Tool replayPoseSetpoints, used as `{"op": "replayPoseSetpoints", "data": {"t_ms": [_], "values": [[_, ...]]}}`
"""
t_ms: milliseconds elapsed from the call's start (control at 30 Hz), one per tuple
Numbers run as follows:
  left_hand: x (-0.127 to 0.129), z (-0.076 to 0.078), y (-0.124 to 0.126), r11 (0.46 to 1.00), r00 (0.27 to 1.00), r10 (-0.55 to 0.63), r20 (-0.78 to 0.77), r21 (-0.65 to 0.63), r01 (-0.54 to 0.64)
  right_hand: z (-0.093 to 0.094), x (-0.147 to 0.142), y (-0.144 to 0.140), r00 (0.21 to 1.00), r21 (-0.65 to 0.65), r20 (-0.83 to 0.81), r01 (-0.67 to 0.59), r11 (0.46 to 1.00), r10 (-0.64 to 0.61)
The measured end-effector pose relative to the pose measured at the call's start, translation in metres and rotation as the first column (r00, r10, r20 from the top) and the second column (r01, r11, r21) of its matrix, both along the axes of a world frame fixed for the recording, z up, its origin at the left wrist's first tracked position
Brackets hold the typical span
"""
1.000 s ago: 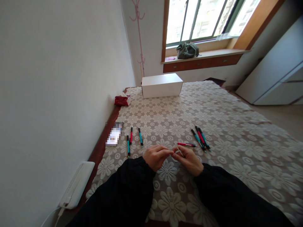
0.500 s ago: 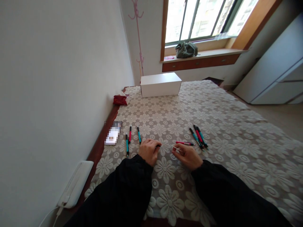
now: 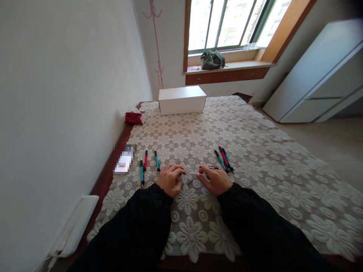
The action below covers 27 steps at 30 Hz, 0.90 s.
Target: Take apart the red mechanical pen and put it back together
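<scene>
My left hand (image 3: 169,180) is closed on a small black pen part (image 3: 180,174), mostly hidden by the fingers. Pinched in my right hand (image 3: 216,180) is a thin white pen refill (image 3: 194,173), which points left. Its far tip reaches the fingertips of my left hand; whether it sits inside the black part I cannot tell. A red pen piece (image 3: 210,167) lies just behind my right fingers. Left of my left hand are two teal-and-black pens (image 3: 142,172) and a red-and-black pen (image 3: 145,160). Several teal and red pens (image 3: 224,158) lie grouped beyond my right hand.
A flower-patterned cloth (image 3: 191,236) covers the table. At its far end stands a white box (image 3: 181,105). Along the left edge are a red tissue pack (image 3: 134,118), a blurred phone (image 3: 124,160) and a white power strip (image 3: 75,226) with a cable.
My right hand has brought the white refill up to my left fingers, closing the gap between them. The refill now lies nearly level. The camera view has shifted slightly right.
</scene>
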<state>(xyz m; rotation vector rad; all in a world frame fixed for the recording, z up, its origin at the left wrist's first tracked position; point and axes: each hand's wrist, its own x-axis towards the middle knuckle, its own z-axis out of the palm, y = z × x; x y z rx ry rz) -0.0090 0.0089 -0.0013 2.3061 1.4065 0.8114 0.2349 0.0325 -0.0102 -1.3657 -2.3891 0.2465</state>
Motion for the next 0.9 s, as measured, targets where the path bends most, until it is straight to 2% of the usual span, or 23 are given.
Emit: {"op": "replayPoseSetpoints", "data": {"t_ms": [100,200,300,467,733,900], "values": [[-0.001,0.000,0.001,1.000,1.000,0.022,0.012,-0.007,-0.022,0.003,0.006,0.004,0.992,0.076,0.053,-0.117,0.990,0.113],[-0.001,0.000,0.001,0.989,0.989,0.149,0.024,-0.015,-0.149,0.006,0.008,0.006,0.975,0.155,0.108,-0.211,0.965,0.196],[-0.001,0.001,0.001,0.971,0.971,0.239,-0.004,-0.034,-0.239,0.008,0.006,0.005,0.967,0.209,0.141,-0.239,0.948,0.212],[0.001,0.002,0.002,0.972,0.972,0.225,-0.076,-0.048,-0.229,0.005,0.001,0.003,0.960,0.209,0.132,-0.272,0.940,0.248],[-0.001,-0.003,0.003,0.972,0.975,0.218,-0.053,-0.079,-0.221,-0.001,-0.001,0.006,0.953,0.236,0.100,-0.301,0.924,0.285],[0.000,-0.004,0.003,0.987,0.988,0.155,-0.020,-0.031,-0.155,-0.001,-0.001,0.005,0.951,0.220,0.096,-0.307,0.926,0.292]]}}
